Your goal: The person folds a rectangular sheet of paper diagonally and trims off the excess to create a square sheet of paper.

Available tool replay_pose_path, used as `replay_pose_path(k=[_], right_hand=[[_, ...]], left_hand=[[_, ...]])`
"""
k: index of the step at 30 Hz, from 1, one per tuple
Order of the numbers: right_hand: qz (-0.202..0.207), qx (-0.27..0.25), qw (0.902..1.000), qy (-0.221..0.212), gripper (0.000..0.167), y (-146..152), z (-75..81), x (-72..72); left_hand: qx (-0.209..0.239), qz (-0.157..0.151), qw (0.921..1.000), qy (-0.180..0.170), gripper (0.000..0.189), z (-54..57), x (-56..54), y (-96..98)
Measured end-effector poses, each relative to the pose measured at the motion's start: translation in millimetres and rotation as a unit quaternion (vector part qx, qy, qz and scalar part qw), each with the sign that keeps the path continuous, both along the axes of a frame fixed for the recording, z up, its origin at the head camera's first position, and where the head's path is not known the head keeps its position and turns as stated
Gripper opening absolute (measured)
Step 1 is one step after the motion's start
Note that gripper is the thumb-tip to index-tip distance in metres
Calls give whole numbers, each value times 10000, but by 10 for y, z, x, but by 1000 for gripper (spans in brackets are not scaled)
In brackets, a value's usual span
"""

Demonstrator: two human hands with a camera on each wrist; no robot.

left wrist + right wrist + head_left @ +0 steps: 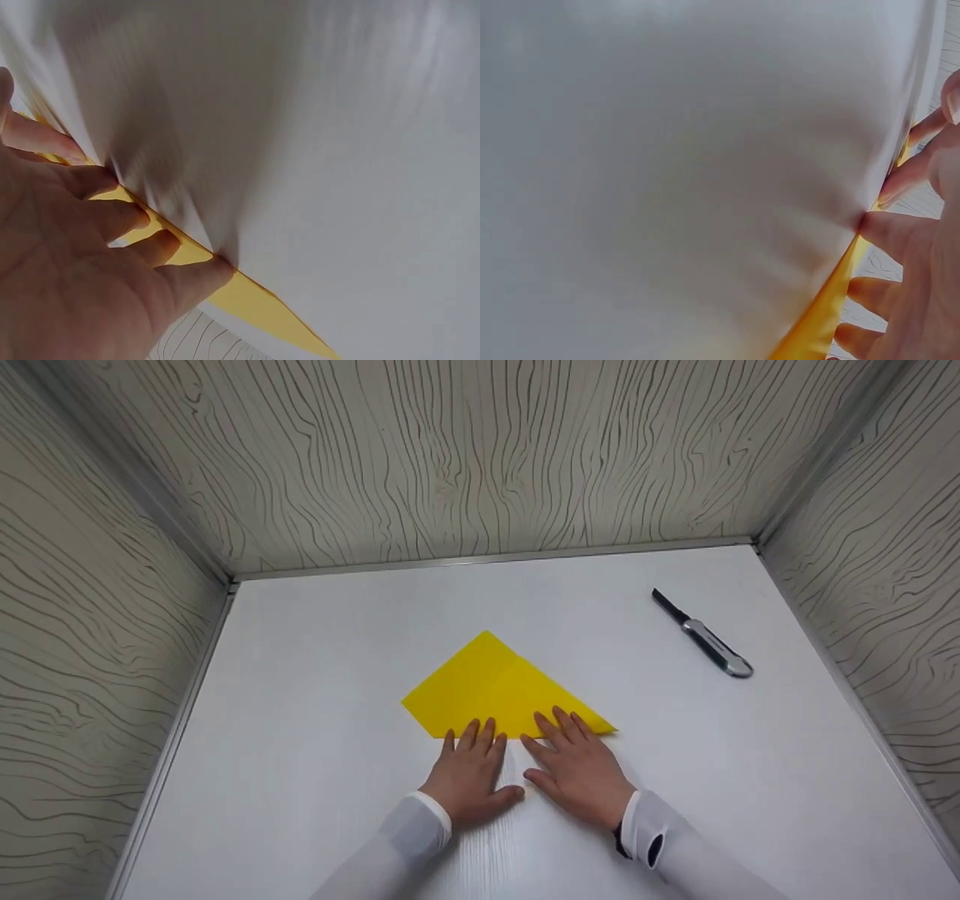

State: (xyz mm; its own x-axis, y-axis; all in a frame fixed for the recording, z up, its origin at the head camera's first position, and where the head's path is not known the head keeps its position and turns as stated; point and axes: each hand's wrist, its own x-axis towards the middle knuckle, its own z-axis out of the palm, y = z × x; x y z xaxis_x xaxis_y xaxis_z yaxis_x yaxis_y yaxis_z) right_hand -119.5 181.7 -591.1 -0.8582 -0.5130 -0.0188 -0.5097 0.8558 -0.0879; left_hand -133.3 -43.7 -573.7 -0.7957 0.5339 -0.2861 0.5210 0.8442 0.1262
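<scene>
A folded sheet of yellow paper (pixel 480 682) lies on the white table, its top corner pointing away and a straight edge along the near side. My left hand (pixel 469 780) rests with fingers spread, fingertips on the near edge left of the middle. My right hand (pixel 581 776) presses the right part of the sheet, fingers spread and thumb toward the left hand. In the left wrist view, the left fingers (pixel 199 281) reach along the paper's edge (pixel 274 315). The right wrist view has the right fingers (pixel 889 229) against the yellow paper (pixel 814 330).
A utility knife (pixel 709 641) with a grey and black handle lies at the back right of the white table (pixel 315 660). Wood-patterned panels (pixel 450 457) with metal edging stand at the back and both sides.
</scene>
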Motion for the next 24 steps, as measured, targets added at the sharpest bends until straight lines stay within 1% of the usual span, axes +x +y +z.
replay_pose_path(k=[6,12,17,20,24], right_hand=[[38,63,10000,64,61,75,-9,0],[-29,-4,10000,43,60,112,3,12],[-43,99,9999,-41,65,46,31,13],[-51,96,9999,-51,69,-5,47,29],[-107,61,9999,-80,69,-29,37,76]], left_hand=[[9,13,10000,-65,91,-3,-8,21],[67,19,10000,-11,87,-15,4,37],[107,15,9999,83,79,-26,10,67],[160,87,9998,73,79,-22,7,87],[202,119,9997,63,79,-15,5,101]])
